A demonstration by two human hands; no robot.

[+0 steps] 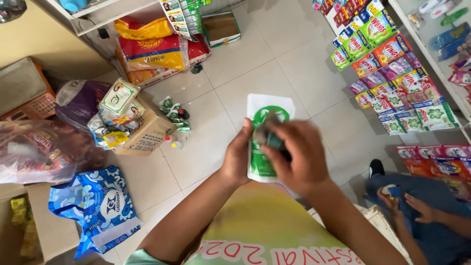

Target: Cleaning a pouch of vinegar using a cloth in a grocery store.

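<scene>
Left hand point(238, 158) and right hand point(297, 156), fingers closed on a green-and-white pouch point(265, 110) above open floor tiles point(255, 59); cardboard box point(147, 132) left, hanging sachets point(392, 78) right.

A white and green sachet pack point(267, 110) is being held above the tiled floor point(255, 64) by the left hand point(239, 156) and right hand point(297, 154), while hanging detergent sachets point(392, 73) are being displayed at right.
</scene>
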